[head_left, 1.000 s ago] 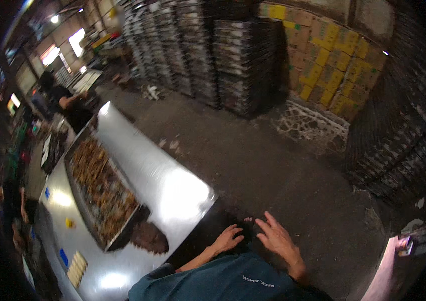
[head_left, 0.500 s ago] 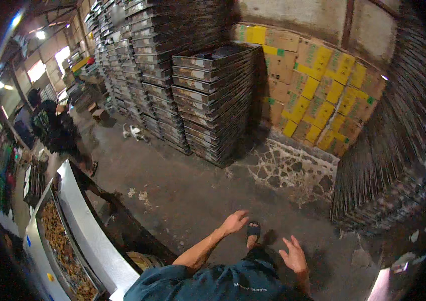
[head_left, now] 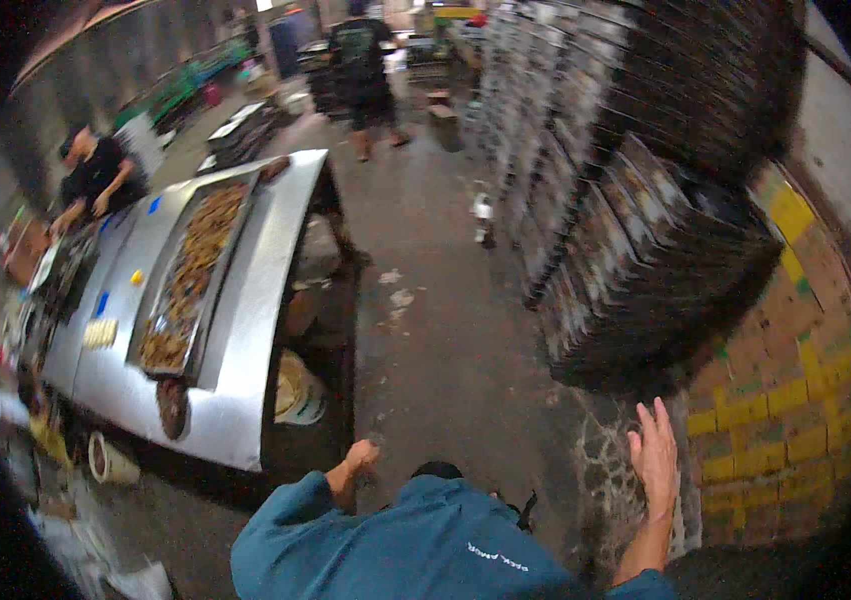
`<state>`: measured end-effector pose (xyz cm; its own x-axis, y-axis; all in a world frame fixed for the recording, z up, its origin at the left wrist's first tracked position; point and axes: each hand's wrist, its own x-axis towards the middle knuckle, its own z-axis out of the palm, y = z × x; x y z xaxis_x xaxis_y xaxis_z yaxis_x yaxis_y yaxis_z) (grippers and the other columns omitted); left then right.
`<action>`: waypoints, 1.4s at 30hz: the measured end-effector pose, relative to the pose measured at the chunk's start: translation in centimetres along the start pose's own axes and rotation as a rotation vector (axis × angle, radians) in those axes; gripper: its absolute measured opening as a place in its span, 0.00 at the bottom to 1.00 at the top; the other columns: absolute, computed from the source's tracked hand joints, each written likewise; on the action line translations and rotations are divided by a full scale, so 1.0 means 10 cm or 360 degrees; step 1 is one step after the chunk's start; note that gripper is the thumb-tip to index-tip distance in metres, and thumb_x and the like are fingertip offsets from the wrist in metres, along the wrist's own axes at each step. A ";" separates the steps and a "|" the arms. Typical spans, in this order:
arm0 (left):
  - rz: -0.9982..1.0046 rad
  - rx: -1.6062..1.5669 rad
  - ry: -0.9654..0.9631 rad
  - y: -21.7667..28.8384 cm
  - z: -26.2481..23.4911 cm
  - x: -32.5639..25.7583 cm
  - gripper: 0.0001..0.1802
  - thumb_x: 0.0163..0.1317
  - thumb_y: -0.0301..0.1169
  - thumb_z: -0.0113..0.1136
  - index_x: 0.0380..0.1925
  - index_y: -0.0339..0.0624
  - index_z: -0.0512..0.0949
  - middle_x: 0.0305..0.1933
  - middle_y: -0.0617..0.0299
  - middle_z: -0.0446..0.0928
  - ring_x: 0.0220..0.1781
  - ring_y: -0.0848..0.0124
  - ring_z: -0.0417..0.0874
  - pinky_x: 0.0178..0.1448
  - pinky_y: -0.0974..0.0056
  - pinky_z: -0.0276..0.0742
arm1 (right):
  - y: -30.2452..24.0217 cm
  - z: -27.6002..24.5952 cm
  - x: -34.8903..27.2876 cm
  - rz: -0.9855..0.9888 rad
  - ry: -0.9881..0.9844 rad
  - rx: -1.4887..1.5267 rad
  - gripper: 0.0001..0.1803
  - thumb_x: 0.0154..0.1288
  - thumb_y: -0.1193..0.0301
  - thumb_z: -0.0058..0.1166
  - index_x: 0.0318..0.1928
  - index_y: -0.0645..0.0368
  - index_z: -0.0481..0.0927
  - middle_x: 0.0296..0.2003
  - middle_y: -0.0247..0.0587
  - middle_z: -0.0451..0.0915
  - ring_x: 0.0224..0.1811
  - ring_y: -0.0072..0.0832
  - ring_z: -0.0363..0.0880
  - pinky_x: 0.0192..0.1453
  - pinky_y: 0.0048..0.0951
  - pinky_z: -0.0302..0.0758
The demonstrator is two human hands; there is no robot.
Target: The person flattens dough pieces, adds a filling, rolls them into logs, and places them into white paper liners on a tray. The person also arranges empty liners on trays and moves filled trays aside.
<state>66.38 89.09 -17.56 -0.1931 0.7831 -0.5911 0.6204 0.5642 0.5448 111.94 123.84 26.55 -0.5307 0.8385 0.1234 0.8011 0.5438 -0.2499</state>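
Note:
My right hand is raised at the lower right, its fingers stretched out and holding nothing. It is nearest the stack of dark metal trays, with a gap between. My left hand hangs low beside my body, over the floor and right of the metal table. Blur hides how its fingers are set, and I see nothing in it. On the table lies a long tray filled with brown pieces; both hands are well apart from it.
A white bucket stands under the table's right side. A small white animal is on the aisle floor. One person is behind the table, another farther up the aisle. Stacked yellow-and-brown cartons line the right.
My view has turned left, so the table and trays appear farther right. My left hand has drawn in toward my body; my right hand has swung outward. The person behind the table has come into view.

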 end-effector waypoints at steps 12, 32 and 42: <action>-0.1162 -0.0763 0.0237 0.86 0.64 -1.15 0.27 0.53 0.46 0.57 0.49 0.41 0.80 0.58 0.46 0.76 0.60 0.51 0.76 0.61 0.54 0.72 | -2.21 2.00 -0.14 -0.1641 -0.1344 0.0710 0.26 0.61 0.67 0.59 0.60 0.57 0.72 0.59 0.57 0.70 0.62 0.51 0.70 0.65 0.42 0.69; -0.0542 -0.1115 0.1057 -0.76 0.90 -4.45 0.27 0.60 0.43 0.57 0.55 0.37 0.75 0.63 0.48 0.71 0.65 0.54 0.71 0.66 0.56 0.68 | -6.47 2.84 -3.01 -0.3371 -0.1893 0.0895 0.08 0.57 0.69 0.56 0.37 0.58 0.77 0.37 0.44 0.78 0.46 0.44 0.75 0.53 0.42 0.71; -0.0789 -0.1466 0.1385 -1.96 0.71 -5.60 0.27 0.62 0.43 0.56 0.56 0.37 0.74 0.62 0.47 0.72 0.65 0.54 0.71 0.67 0.56 0.67 | -8.48 3.32 -3.92 -0.3610 -0.2255 0.0862 0.09 0.53 0.69 0.59 0.37 0.53 0.78 0.35 0.41 0.79 0.44 0.43 0.75 0.49 0.42 0.72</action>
<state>70.49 32.29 0.65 -0.8711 0.1658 -0.4624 -0.3156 0.5325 0.7854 55.57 43.73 11.04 0.0503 -0.9899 0.1326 -0.6429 -0.1337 -0.7542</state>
